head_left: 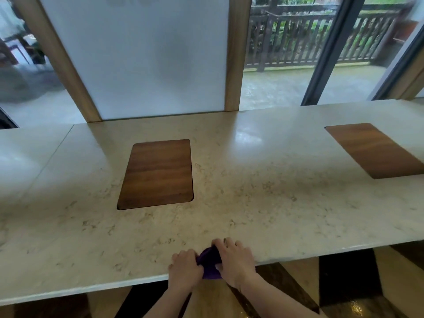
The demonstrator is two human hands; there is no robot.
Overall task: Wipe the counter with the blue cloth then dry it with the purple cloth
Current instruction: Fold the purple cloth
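Seen from above, looking down at a long pale marble counter (263, 191) with faint brown veining. At the near edge, just right of centre, a bunched purple cloth (210, 262), lying partly on the stone and partly hanging over the rim. Gripped from both sides: left hand (185, 268) curled around the cloth's left side, fingers closed over the fabric; right hand (235, 260) pressed on the cloth's right side, fingers bent and slightly fanned on the counter, thumb tucked against the purple folds. Both bare forearms reaching up from the bottom of the view. Set flush into the counter beyond the hands and a little to the left, a rectangular wooden inset (158, 173) with rounded corners; well apart to the far right, a second wooden inset (376, 150), cut off by the frame's edge. Behind the counter, a frosted white panel (142, 56) between wooden posts, then large windows showing a dark railing (309, 35) and greenery outside. Below the counter's edge, glossy flooring in dark and tan patches.
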